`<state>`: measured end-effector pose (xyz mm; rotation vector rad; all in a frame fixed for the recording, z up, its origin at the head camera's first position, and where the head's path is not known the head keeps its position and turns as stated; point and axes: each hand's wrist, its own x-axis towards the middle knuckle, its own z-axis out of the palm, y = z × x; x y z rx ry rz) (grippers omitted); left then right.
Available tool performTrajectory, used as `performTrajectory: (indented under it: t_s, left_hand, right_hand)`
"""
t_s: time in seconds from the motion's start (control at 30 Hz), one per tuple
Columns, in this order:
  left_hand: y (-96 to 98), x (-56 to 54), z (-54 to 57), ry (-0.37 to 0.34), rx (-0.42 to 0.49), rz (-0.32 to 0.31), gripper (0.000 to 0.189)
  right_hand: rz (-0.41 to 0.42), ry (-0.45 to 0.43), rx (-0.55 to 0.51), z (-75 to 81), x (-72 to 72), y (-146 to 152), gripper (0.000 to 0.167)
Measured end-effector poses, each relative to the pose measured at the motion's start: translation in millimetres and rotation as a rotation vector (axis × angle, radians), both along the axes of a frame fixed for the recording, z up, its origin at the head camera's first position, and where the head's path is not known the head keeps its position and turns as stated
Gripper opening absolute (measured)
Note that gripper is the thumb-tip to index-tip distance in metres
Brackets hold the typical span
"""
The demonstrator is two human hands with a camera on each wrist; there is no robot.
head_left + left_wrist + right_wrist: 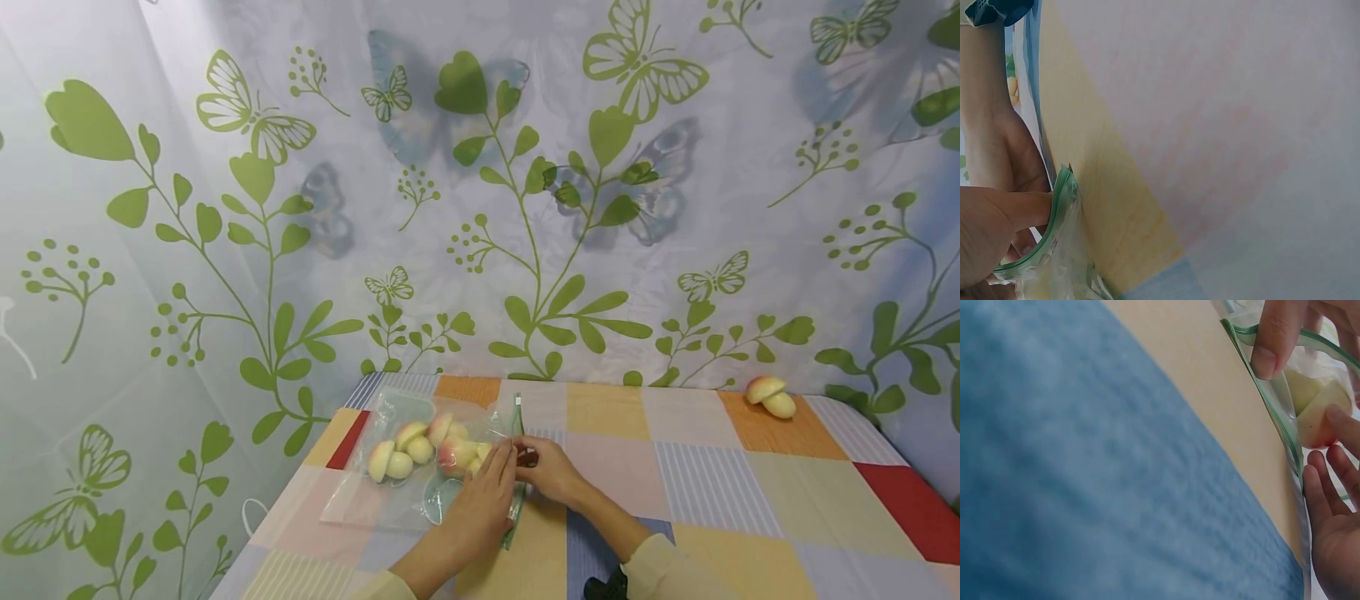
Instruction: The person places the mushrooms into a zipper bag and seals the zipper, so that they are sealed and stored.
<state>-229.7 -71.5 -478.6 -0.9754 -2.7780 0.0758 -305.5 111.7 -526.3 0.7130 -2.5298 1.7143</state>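
Note:
A clear zip bag (pixel 375 500) with a green zip strip (pixel 517 500) lies on the table, several pale yellow and pink toy mushrooms (pixel 411 442) inside. My left hand (pixel 483 500) lies across the mouth end; in the left wrist view a digit crosses the zip strip (pixel 1060 200). Close by, my right hand (pixel 553 471) grips the zip edge, its thumb (pixel 1266 361) on the green strip in the right wrist view. Between the hands there, one toy mushroom (pixel 1322 415) shows near the mouth, a fingertip against it. Some fingertips are hidden by plastic and hands.
Another toy mushroom (pixel 771 397) stands at the back right of the patchwork tablecloth (pixel 720 467). A curtain (pixel 465 275) with green leaves and butterflies hangs behind the table. A black device (pixel 606 586) sits by the right sleeve.

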Motion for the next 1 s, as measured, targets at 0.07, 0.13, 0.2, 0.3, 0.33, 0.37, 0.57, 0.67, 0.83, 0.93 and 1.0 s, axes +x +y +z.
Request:
performTrajectory:
  t_s: [0.07, 0.13, 0.2, 0.3, 0.33, 0.37, 0.57, 0.67, 0.83, 0.93, 1.0]
  left_hand:
    - [-0.1, 0.2, 0.1, 0.0, 0.0, -0.002, 0.108]
    - [0.3, 0.2, 0.0, 0.0, -0.001, 0.0, 0.108]
    - [0.6, 0.1, -0.1, 0.0, -0.003, 0.002, 0.107]
    - [0.9, 0.3, 0.8, 0.003, -0.008, 0.007, 0.107]
    - [0.9, 0.3, 1.0, 0.005, -0.011, 0.008, 0.107]
    - [0.9, 0.4, 1.0, 0.006, -0.011, 0.01, 0.107]
    - [0.9, 1.1, -0.2, 0.008, -0.01, 0.007, 0.109]
    - [0.3, 0.8, -0.7, 0.015, -0.007, -0.004, 0.11]
    - [-0.2, -0.1, -1.4, 0.017, 0.006, -0.01, 0.11]
    - [-0.2, 0.1, -1.3, 0.023, 0.005, -0.007, 0.109]
    - [0.0, 0.3, -1.8, 0.033, -0.001, -0.005, 0.108]
  right_hand:
    - [0.008, -0.005, -0.005, -0.3, 0.4, -1, 0.033]
    - [0.012, -0.011, -0.008, -0.2, 0.5, -2, 0.032]
    - [0.019, -0.028, -0.02, 0.0, 0.2, -3, 0.033]
    - [0.05, -0.07, -0.041, 1.4, -0.5, -3, 0.036]
    - [0.069, -0.084, -0.054, 2.3, -0.5, -3, 0.037]
    - [0.092, -0.102, -0.066, 2.8, -0.7, -3, 0.038]
    - [0.159, -0.188, -0.07, 6.4, 0.6, 6, 0.045]
    - [0.15, -0.173, -0.041, 9.3, -0.8, 14, 0.047]
    - [0.176, -0.129, -0.063, 12.0, -5.1, 28, 0.043]
    - [0.186, -0.121, -0.08, 13.0, -4.8, 35, 0.041]
    - [0.185, -0.111, -0.074, 14.0, -4.1, 38, 0.041]
